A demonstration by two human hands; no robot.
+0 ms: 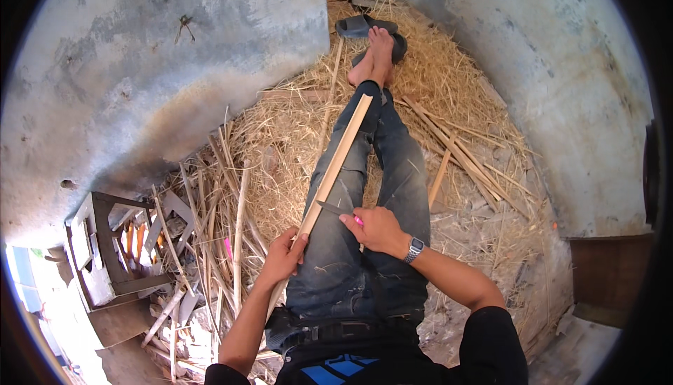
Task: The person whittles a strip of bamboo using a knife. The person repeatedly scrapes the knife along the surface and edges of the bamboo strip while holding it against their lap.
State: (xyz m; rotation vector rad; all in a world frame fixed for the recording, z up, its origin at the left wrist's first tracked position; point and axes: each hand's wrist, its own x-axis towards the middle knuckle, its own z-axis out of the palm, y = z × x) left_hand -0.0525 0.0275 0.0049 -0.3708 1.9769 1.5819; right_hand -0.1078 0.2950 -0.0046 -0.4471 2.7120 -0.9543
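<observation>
A long split bamboo strip [336,160] lies slantwise along my outstretched legs, its far end near my shins and its near end passing under my left forearm. My left hand [284,257] is closed round the strip at thigh height. In my right hand [377,231] is a knife [332,208] with a pink handle; the fingers wrap the handle. Its grey blade points left, and the tip reaches the strip's right edge or lies very close to it; I cannot tell if it touches.
Thin shavings [449,55] cover the floor round my feet. Bamboo sticks [238,231] pile up at my left, and more strips [466,160] lie right of my legs. Grey walls [175,41] rise on both sides. A broken wooden frame [105,245] stands far left; dark sandals [354,26] lie by my feet.
</observation>
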